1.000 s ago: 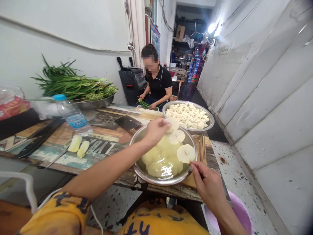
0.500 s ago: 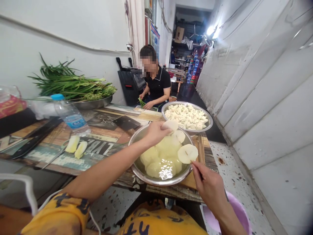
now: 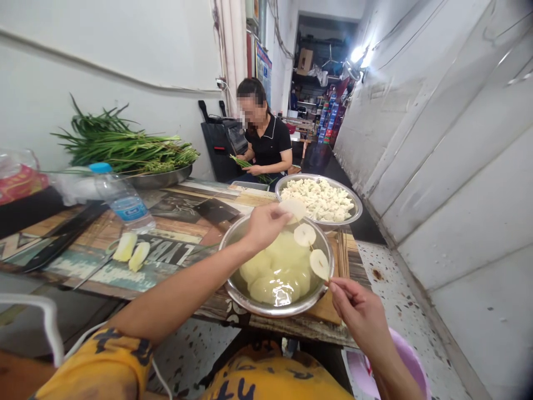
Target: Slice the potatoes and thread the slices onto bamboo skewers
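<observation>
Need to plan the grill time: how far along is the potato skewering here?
In hand: one skewer carries two slices; the left hand holds a third slice at its tip, and the right hand pinches the lower end. No finished skewers are in view. Left: many slices still soak in the steel bowl, and bare sticks lie beside it.

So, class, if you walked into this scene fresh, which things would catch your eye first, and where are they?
First, the steel bowl of pale potato slices in water at the table's near edge, where the left hand and right hand hold a skewer threaded with slices over it. Behind it sits a second bowl of white cauliflower pieces. A heap of green chives lies far left by the wall.
</observation>
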A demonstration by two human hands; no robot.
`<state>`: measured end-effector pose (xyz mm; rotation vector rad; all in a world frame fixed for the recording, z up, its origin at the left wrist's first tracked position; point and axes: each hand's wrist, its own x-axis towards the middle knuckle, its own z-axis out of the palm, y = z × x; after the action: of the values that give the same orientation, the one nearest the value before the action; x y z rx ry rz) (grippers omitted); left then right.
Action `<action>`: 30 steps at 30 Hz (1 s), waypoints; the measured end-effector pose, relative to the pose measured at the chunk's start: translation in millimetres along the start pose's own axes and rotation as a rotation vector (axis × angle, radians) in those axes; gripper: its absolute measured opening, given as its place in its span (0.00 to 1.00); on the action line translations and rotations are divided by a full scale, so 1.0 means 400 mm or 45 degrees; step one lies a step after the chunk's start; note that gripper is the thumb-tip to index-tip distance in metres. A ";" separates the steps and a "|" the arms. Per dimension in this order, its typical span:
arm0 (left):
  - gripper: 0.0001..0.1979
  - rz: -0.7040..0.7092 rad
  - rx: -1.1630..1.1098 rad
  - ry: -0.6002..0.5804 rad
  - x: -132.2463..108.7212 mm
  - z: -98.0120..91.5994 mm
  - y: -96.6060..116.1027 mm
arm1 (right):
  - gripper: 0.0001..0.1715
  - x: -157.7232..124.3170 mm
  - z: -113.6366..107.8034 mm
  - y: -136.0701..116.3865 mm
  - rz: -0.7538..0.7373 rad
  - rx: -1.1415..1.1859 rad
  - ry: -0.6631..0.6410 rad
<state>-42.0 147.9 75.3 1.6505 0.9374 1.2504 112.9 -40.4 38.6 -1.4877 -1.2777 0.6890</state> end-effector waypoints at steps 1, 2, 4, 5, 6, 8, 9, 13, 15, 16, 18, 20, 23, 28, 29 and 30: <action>0.10 -0.089 -0.097 -0.003 0.001 0.003 0.000 | 0.13 -0.003 0.003 0.007 -0.181 -0.212 0.077; 0.12 -0.183 -0.204 -0.008 0.002 0.006 0.001 | 0.12 -0.005 0.005 0.014 -0.362 -0.406 0.146; 0.14 -0.348 -0.415 -0.042 0.003 0.007 0.005 | 0.11 -0.007 0.010 0.027 -0.654 -0.698 0.242; 0.15 -0.406 -0.489 -0.062 0.003 0.006 0.006 | 0.12 -0.006 0.011 0.032 -0.750 -0.791 0.266; 0.16 -0.447 -0.534 -0.079 0.004 0.004 0.008 | 0.12 -0.005 0.011 0.035 -0.813 -0.854 0.274; 0.16 -0.479 -0.551 -0.090 0.006 -0.003 0.010 | 0.12 -0.002 0.006 0.037 -0.852 -0.902 0.259; 0.16 -0.486 -0.542 -0.089 0.008 -0.006 0.010 | 0.12 -0.001 0.002 0.037 -0.842 -0.899 0.245; 0.12 -0.606 -0.586 -0.132 0.017 -0.014 0.010 | 0.13 0.002 -0.018 0.036 -0.714 -0.814 0.194; 0.10 -0.706 -0.661 -0.165 0.019 -0.015 0.010 | 0.13 0.004 -0.026 0.039 -0.634 -0.729 0.167; 0.08 -0.744 -0.692 -0.172 0.019 -0.015 0.011 | 0.13 0.006 -0.029 0.042 -0.593 -0.678 0.142; 0.05 -0.791 -0.745 -0.179 0.019 -0.014 0.012 | 0.13 0.011 -0.032 0.050 -0.526 -0.571 0.085; 0.04 -0.816 -0.797 -0.204 0.017 -0.015 0.012 | 0.12 0.015 -0.031 0.058 -0.491 -0.481 0.041; 0.05 -0.853 -0.874 -0.222 0.016 -0.015 0.015 | 0.11 0.019 -0.029 0.068 -0.502 -0.438 0.024; 0.07 -0.911 -0.905 -0.185 0.015 -0.012 0.028 | 0.11 0.019 -0.033 0.073 -0.502 -0.463 -0.017; 0.07 -0.913 -0.904 -0.179 0.014 -0.011 0.031 | 0.12 0.019 -0.035 0.073 -0.491 -0.447 -0.019; 0.06 -0.899 -0.904 -0.168 0.013 -0.009 0.034 | 0.12 0.019 -0.036 0.073 -0.472 -0.426 -0.022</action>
<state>-43.4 148.4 90.0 0.7302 0.7636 0.8199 138.6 -35.8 17.6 -1.4479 -1.6876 0.2521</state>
